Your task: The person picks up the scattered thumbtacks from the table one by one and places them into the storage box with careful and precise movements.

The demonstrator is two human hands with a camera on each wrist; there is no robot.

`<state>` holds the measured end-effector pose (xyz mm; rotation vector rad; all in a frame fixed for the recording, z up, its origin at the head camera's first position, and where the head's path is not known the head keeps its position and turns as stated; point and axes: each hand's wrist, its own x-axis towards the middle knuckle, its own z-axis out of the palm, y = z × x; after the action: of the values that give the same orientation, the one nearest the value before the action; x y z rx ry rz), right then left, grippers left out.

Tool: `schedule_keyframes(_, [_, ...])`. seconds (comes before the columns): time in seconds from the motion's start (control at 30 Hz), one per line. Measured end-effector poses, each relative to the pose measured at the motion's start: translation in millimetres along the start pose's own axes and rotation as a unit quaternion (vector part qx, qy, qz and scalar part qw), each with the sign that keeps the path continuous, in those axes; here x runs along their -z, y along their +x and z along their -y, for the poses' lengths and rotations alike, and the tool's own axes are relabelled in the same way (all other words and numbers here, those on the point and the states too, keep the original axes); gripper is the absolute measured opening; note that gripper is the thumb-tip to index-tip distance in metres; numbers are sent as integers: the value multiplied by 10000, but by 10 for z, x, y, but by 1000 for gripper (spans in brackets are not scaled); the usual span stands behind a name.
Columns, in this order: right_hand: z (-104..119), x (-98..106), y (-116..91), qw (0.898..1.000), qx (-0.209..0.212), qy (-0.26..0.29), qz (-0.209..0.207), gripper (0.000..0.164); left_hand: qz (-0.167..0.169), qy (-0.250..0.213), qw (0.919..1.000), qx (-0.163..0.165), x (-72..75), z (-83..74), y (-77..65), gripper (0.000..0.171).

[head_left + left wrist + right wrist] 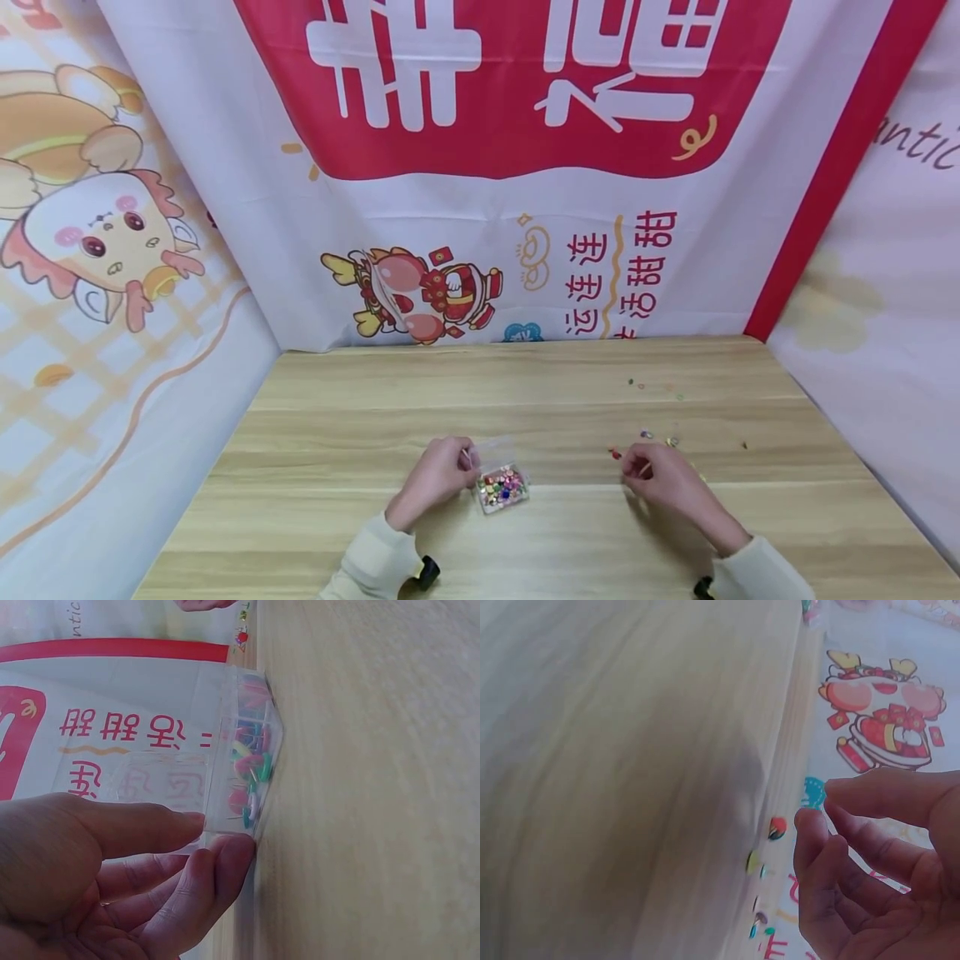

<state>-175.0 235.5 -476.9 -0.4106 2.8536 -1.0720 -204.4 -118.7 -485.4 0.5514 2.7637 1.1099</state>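
Observation:
My left hand (441,471) holds a small clear plastic box (244,750) by its near-left end, thumb on one side and fingers on the other. Colourful thumbtacks (502,490) fill the box, which sits on the table with its clear lid (491,451) raised. To the right, my right hand (660,482) is low over the table, fingers bent and thumb close to the index fingertip. No object shows between those fingertips (814,825). A red thumbtack (617,454) lies just left of the right hand.
Several loose thumbtacks (647,434) lie scattered beyond the right hand, with one (745,445) farther right. The wood-grain table (375,400) meets a printed cloth backdrop (420,208) at its far edge. More printed cloth (862,317) hangs along both sides.

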Motion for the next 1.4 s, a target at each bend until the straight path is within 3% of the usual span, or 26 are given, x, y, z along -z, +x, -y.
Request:
schedule_keyframes(0.4, [-129,58,-31,9970,-649,-411,26,24,-48,28,10000,-75,-2,7,-17,11])
schedule_keyframes(1.1, [-180,52,26,9946,-576,-857,61,19,-170,4,9994,-300,4,0,-27,12])
schedule_keyframes(1.4, [-147,56,14,9925,-726,-984,67,18,-128,-58,9997,-209,3,5,-24,12])
